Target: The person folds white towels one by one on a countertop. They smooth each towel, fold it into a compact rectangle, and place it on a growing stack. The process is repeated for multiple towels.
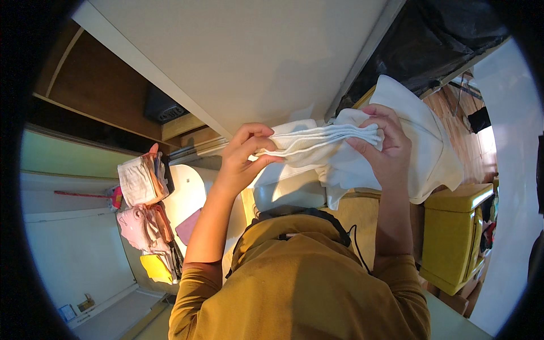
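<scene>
Between my two hands hangs a folded white cloth, its several layered edges showing toward me. My left hand pinches one end between thumb and fingers. At the other end, my right hand grips the gathered edges, thumb below and fingers above. Behind and below the right hand a larger white cloth is spread out, draping down in loose folds. Whether it joins the folded cloth cannot be seen.
Folded garments are stacked at the left, beside a rounded pale board. A yellow drawer cabinet stands at the right. A pale panel rises ahead, with brown shelves left of it and black plastic sheeting to the right.
</scene>
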Motion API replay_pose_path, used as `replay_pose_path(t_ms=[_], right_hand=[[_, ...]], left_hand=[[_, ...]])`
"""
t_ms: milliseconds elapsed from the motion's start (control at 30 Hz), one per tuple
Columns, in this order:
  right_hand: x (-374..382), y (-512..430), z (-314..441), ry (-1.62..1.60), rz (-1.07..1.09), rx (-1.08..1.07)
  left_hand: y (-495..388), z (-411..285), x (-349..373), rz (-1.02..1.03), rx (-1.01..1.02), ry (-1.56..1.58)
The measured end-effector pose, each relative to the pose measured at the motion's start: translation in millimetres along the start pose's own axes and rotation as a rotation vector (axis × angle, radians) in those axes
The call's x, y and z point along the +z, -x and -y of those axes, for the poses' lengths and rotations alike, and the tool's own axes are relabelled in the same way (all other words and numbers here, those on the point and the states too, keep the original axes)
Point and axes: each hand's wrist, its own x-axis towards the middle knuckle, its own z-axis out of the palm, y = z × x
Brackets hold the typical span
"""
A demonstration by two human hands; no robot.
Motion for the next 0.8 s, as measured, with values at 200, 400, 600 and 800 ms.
replay_pose_path(t_ms=[200, 400, 600, 800], right_hand=[[0, 7, -7, -0.187, 0.035, 0.407], [11, 5, -13, -0.289, 0.044, 0.284], [24, 7, -7, -0.373, 0.034, 0.392], [29, 4, -17, -0.159, 0.042, 0.338]], left_hand=[[-7, 2, -7, 0.015, -0.136, -0.063], [-8, 15, -7, -0.129, -0.224, 0.231], [13, 40, 3, -0.115, -0.499, 0.848], [42, 66, 39, 0.169, -1.007, 0.776]])
